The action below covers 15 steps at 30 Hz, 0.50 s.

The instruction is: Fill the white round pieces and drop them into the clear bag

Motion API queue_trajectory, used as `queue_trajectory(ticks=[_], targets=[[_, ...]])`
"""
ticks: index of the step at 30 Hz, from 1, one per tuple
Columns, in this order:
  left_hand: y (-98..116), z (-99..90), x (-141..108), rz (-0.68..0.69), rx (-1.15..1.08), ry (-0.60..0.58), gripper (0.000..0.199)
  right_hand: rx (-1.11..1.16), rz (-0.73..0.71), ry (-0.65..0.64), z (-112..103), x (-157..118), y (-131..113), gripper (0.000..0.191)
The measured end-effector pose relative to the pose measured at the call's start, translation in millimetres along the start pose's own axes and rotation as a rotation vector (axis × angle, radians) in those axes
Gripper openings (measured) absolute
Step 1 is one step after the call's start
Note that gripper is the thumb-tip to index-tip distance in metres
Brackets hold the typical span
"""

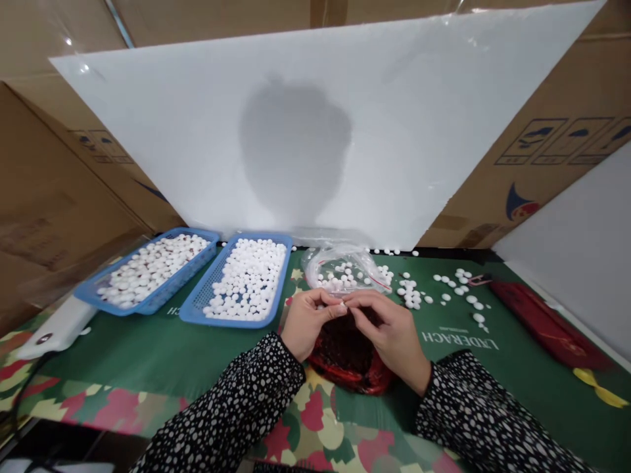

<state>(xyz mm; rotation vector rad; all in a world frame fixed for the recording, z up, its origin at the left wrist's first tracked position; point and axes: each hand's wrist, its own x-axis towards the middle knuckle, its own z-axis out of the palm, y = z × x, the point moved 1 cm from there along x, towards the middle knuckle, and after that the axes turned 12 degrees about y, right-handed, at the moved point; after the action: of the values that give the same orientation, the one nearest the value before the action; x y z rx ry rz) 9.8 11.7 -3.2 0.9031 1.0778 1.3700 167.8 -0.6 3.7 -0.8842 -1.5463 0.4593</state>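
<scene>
My left hand [304,323] and my right hand [393,330] meet fingertip to fingertip at the middle of the table. Both are closed in a pinch on a small white ball [344,305], mostly covered by the fingers. Just below them sits a red plastic bag [335,373], rolled open, with a dark mass [348,345] inside that I cannot make out. Behind the hands lies a clear zip bag [367,266] with several white balls in it.
Two blue baskets [186,309] of white balls stand at the left; the outer one's balls show dark red marks. A white device [59,328] with a cable lies beside them. Loose white balls [409,292] and a dark red pouch [547,322] are at the right. A white board [404,131] stands behind.
</scene>
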Motion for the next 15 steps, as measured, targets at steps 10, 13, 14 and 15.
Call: queue_trajectory(ticks=[10, 13, 14, 15], targets=[[5.1, 0.2, 3.1, -0.016, -0.026, -0.018, 0.024, 0.149, 0.204, -0.044, 3.0, 1.6, 3.1, 0.012], [7.6, 1.0, 2.5, -0.011, 0.028, -0.048, 0.025, 0.082, 0.149, -0.017, 1.9, 4.1, 4.1, 0.007], [8.7, 1.0, 2.3, -0.001, 0.058, -0.050, 0.026, 0.069, 0.135, -0.014, 1.3, 4.7, 4.2, 0.007], [9.8, 0.9, 2.0, 0.010, 0.088, -0.052, 0.027, 0.058, 0.123, -0.013, 0.8, 5.2, 4.1, 0.007]])
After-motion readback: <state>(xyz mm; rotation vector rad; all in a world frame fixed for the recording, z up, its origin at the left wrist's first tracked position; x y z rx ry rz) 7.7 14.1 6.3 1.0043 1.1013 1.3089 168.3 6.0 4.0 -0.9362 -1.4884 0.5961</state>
